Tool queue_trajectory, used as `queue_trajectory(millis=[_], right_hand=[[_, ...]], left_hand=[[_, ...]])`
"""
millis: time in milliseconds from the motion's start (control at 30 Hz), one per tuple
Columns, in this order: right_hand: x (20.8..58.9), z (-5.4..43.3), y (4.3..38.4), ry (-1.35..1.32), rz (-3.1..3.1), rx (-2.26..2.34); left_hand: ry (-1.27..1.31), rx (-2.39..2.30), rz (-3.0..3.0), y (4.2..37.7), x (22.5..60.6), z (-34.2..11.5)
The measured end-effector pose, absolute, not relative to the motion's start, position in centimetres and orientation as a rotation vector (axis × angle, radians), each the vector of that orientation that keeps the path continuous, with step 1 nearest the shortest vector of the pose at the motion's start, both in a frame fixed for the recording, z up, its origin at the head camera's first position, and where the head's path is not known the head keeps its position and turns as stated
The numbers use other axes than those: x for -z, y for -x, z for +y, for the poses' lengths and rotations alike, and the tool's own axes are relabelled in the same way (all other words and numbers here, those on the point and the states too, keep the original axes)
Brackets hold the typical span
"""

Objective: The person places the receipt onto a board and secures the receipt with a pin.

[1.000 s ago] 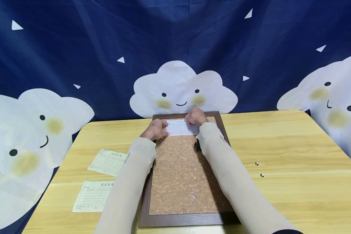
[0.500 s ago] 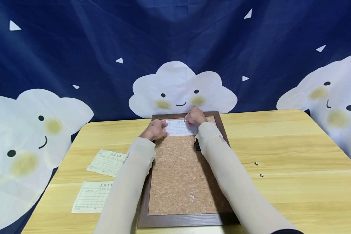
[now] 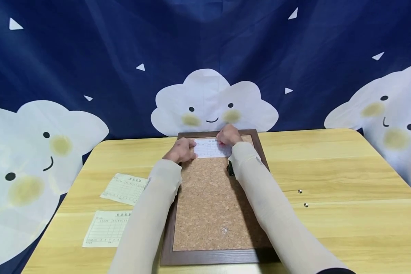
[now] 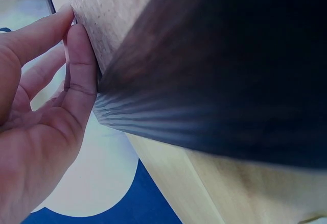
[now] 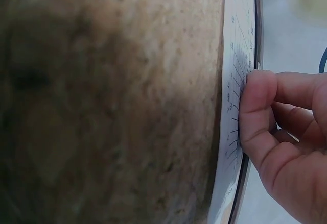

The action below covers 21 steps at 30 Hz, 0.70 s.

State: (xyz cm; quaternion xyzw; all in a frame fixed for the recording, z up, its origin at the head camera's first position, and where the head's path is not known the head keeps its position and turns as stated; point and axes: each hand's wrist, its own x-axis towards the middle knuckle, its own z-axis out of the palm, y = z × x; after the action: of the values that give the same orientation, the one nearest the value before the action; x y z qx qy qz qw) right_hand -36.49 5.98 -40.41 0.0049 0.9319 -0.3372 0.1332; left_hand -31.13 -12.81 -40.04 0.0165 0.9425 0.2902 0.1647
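A white printed form (image 3: 207,150) lies across the top of a cork board (image 3: 212,205) with a dark brown frame. My left hand (image 3: 181,150) is at the form's left end, thumb and forefinger tips resting against that edge. In the left wrist view the left hand's fingertips (image 4: 79,35) meet the board. My right hand (image 3: 228,135) is at the form's upper edge, thumb and forefinger pinched together over the paper. A small metallic thumbtack (image 3: 217,140) shows at these fingertips, mostly covered. In the right wrist view the form (image 5: 231,127) lies under the bent thumb.
Two silver thumbtacks (image 3: 306,205) lie on the wooden table (image 3: 356,236) right of the board. Two pale green printed forms (image 3: 106,230) lie to its left, partly behind the left sleeve. A blue cloud-patterned curtain (image 3: 205,45) hangs behind the table.
The head view shifts slightly. Both hands stay at the same places on the form, and the form, board and loose thumbtacks keep their positions.
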Motion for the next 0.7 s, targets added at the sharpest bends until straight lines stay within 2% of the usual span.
queue_trajectory(millis=[700], right_hand=[[40.73, 6.38, 36.87, -0.134, 2.584, 1.151]], left_hand=[[-0.023, -0.831, 2.667, 31.16, 39.9, -12.77]])
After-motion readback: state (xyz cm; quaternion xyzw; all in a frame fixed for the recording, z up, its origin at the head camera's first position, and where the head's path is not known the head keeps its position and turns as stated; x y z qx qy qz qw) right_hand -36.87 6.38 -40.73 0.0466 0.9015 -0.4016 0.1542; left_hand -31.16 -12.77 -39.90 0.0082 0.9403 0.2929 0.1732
